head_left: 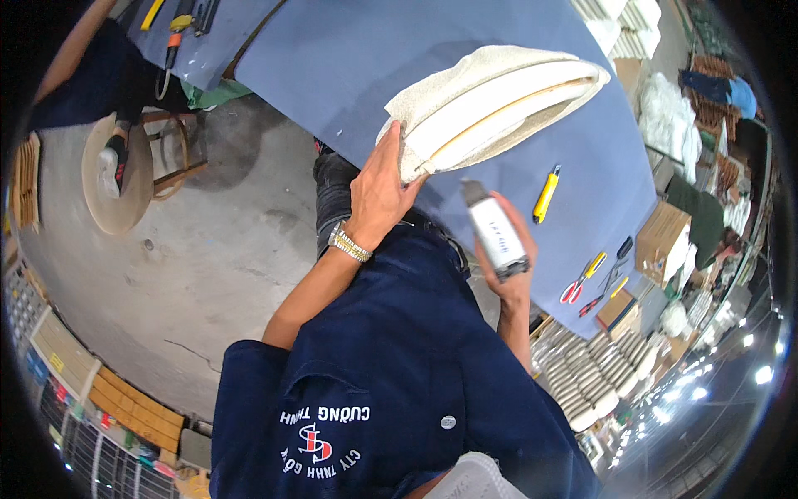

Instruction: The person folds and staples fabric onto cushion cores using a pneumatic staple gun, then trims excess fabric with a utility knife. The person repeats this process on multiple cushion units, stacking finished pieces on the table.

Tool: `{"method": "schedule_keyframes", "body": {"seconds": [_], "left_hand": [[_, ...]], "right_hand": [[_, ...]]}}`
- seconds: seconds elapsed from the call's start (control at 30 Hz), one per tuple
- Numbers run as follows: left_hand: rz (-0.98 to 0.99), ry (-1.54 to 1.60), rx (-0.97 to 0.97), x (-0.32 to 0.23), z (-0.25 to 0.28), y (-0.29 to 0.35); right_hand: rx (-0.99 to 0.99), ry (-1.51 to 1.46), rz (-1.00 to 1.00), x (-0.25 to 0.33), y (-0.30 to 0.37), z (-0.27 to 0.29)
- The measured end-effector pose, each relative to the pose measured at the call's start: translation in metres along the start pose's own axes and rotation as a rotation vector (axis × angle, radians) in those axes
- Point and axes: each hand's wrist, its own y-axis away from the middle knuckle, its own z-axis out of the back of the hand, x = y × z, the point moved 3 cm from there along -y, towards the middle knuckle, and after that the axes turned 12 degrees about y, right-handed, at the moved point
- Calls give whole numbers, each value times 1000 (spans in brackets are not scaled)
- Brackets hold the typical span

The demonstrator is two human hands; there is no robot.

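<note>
A dark blue shirt (382, 333) is seen closest. Ahead of it, the near end of a fabric-covered piece (499, 108) is clamped by the left hand (382, 191), thumb on one side and fingers on the other. A white-and-black hand tool (499, 237), blurred, is gripped by the right hand (530, 248); its dark head is pointed forward and slightly left, and it is seen just beside the piece's near end, apart from it.

The piece is held over the near side of a blue table (332, 66); whether it is lifted or partly supported cannot be told. Its long axis is slanted from the left hand away to the right, and its narrow far end is pointed right. A curved white inside is shown, bordered by beige fabric, which is spread widest along the far-left side.

The table's near edge is run diagonally past the left hand. Bare blue surface is left beyond the piece and between it and a yellow cutter (546, 195) at its right. Farther right, scissors (583, 279) are laid near the table's edge, and a cardboard box (662, 237) is placed beyond. At far left, a round board (125, 200) is seen over the floor (241, 266).
</note>
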Motion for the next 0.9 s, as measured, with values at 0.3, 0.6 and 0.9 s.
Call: {"method": "schedule_keyframes", "body": {"seconds": [0.3,0.6,0.9], "left_hand": [[-39,88,-50,10,-12,-2],[-125,-197,349,-57,153,-51],[-487,-197,332,-155,184,-135]], "right_hand": [[-295,447,-666,-304,108,55],[-203,509,-565,-293,19,37],[-283,585,-903,-312,5,-5]]}}
